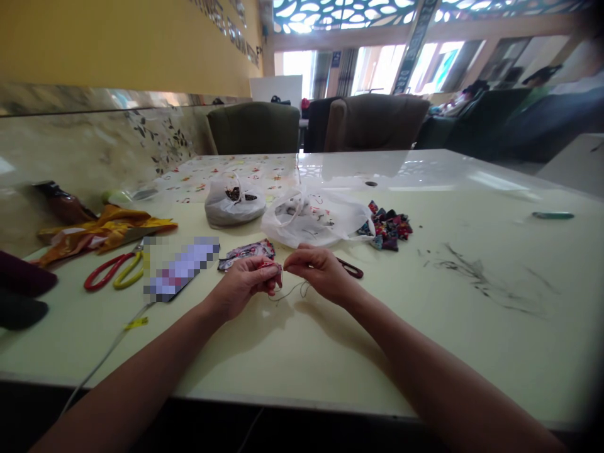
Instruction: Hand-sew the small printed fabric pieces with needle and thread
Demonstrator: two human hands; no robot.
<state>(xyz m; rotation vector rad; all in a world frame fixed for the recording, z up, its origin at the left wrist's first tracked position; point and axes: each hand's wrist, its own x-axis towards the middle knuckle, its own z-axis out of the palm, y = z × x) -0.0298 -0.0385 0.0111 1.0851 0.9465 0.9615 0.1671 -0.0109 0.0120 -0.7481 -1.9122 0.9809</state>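
Between the fingertips of my left hand [243, 280] is a small piece of red patterned cloth [277, 272], mostly covered by the fingers. My right hand [325, 274] is close beside it with thumb and fingers pinched together; what they hold is too small to make out. A thin dark thread [289, 292] hangs in loops below and between both hands. Behind my left hand lies a folded patterned fabric [250, 253]. A dark reddish-brown looped object [352, 269] shows partly from behind my right hand.
Left are red-and-yellow-handled scissors [109, 272], a blurred-out device [185, 270] with a white cable [111, 349], and orange cloth [113, 226]. Behind the hands stand two plastic bags [311, 220], [226, 211] and patterned fabric pieces [391, 228]. Right are loose threads [472, 274] and a green pen-like object [553, 215].
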